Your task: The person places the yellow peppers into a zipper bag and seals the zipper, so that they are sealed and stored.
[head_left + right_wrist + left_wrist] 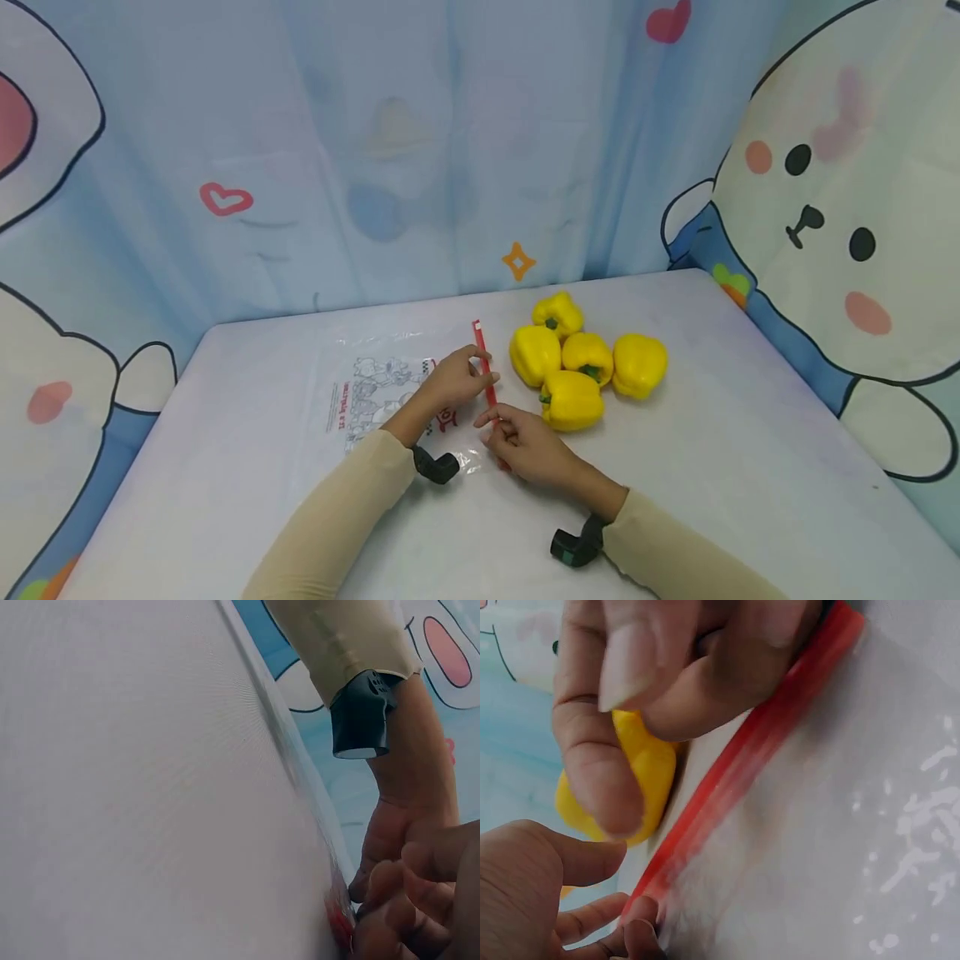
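Clear plastic bag [375, 392] lies left of yellow bell peppers [587, 357], right hand [531, 443] seemingly pinching its red strip [482, 336], left hand [456, 380] bent-fingered there, grip unclear: apparently opening, which next calls for parting layers.

Red strip [491, 393] partly covered by left hand [454, 380] and right hand [531, 448], small bag lettering [345, 406] apparently too small to read, sleeves [330, 521] cut off below

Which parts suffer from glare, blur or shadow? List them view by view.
Head: soft, diffuse light, yellow peppers fairly clear, small glints on the clear bag near its lower edge; left wrist: white glare on the bag toward the picture's right, red strip soft-edged; right wrist: dim, faint fine lines on the tabletop, the strip blurry at the bottom.
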Available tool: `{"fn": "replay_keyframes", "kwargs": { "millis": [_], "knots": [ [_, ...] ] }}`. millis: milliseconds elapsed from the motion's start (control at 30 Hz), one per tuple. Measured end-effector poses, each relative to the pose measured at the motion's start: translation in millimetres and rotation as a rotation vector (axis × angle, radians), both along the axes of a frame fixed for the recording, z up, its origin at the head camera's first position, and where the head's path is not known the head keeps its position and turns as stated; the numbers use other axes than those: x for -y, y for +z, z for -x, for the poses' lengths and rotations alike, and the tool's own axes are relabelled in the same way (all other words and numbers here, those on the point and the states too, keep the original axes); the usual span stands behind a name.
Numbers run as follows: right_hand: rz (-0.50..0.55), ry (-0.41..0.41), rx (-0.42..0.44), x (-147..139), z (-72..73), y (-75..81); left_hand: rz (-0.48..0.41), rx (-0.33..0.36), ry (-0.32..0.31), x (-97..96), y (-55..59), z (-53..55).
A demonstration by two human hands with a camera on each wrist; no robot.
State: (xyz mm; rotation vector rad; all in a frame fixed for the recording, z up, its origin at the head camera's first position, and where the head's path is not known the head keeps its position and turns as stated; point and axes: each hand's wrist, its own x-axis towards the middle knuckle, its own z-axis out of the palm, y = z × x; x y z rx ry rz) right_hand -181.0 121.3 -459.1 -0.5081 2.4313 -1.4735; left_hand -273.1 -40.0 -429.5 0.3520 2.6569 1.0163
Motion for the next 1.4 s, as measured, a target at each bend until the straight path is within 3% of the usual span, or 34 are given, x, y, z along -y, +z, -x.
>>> {"fn": "replay_keyframes", "kwargs": {
  "millis": [100,267,500,667,1133,1400],
  "knots": [
    [-0.07,-0.054,-0.105,-0.8,0.6,-2.6,0.01,-0.015,0.007,-0.3,-2.7,1.5],
    [-0.17,-0.176,-0.21,-0.1,1.0,-3.0,0.048,-0.04,0.015,-4.2,-3.7,2.2],
    [-0.284,-0.216,-0.284,1.4,1.8,-5.8,0.075,-0.028,0.054,-9.9,-4.0,2.0],
    [-0.375,-0.247,-0.347,0.1,2.5,-6.7,0.052,-0.041,0.041,-9.1,-2.2,2.0],
    [-0.674,-0.199,-0.338,0.3,-1.2,1.1,0.092,-0.022,0.032,-7.0,-3.9,-0.2],
    [-0.722,-0.157,-0.321,3.9,1.7,4.5,0.094,-0.028,0.004,-3.1,-1.0,1.9]
  ]
}}
